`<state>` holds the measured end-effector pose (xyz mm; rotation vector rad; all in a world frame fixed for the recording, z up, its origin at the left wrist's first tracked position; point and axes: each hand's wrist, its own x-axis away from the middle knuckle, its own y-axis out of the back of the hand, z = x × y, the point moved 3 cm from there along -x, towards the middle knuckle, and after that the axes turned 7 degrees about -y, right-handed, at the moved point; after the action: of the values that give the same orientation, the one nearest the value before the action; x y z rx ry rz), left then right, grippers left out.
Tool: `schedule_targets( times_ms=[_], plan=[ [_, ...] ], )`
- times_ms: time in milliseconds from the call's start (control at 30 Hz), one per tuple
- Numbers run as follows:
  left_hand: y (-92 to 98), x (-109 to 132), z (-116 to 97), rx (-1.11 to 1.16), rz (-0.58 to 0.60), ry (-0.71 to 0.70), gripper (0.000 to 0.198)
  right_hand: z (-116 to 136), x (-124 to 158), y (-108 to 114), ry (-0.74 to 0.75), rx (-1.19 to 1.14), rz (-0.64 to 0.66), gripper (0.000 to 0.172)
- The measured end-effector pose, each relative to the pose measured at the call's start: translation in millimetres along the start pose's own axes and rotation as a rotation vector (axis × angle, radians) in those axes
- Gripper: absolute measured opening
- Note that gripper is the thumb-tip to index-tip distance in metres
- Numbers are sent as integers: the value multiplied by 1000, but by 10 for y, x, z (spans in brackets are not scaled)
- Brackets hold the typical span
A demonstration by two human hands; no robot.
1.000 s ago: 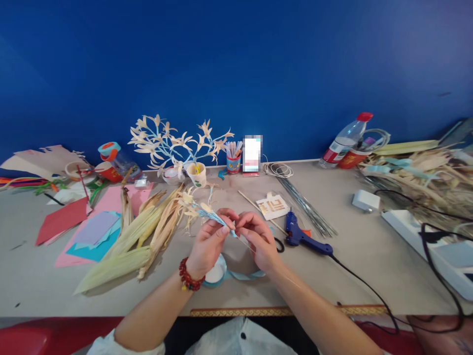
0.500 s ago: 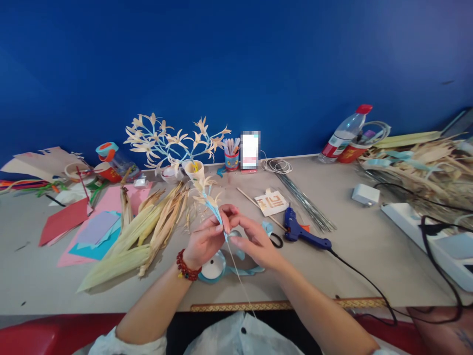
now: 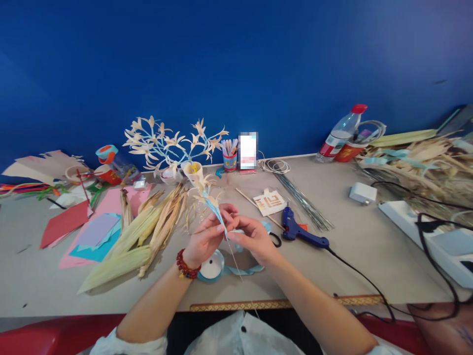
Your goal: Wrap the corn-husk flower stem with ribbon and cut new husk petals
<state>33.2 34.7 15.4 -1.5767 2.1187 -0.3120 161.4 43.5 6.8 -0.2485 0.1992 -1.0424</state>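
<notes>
My left hand is closed round the stem of a corn-husk flower, whose pale petals point up and away from me. Light blue ribbon wraps the stem, and a thin bare wire runs down from it towards my shirt. My right hand pinches the blue ribbon against the lower stem, fingertips close to those of the left. Below the hands lies a ribbon roll with a white core, its loose blue band trailing right. Scissors show partly behind my right hand.
A blue glue gun with a black cord rests at the right, near a wire bundle. Corn husks and coloured paper lie left. Finished husk flowers stand at the back. A power strip and a bottle are right.
Both hands stay nearly in place on the flower stem. My right fingers have shifted slightly at the ribbon, and the view has turned a little.
</notes>
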Motion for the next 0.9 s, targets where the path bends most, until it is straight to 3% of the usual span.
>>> schedule_targets(
  times_ms=[233,367,700,900],
  plan=[
    [63,9,-43,-225,-65,-59,16,46,-4,82,172,272,-103,10],
    [67,17,-105,-351,-102,-5,13,152,4,102,255,476,-160,6],
    [50,40,-240,-473,6,143,15,236,-4,158,128,521,-38,13],
    [144,79,-195,-403,-31,160,16,168,-28,129,48,546,-24,22]
  ],
)
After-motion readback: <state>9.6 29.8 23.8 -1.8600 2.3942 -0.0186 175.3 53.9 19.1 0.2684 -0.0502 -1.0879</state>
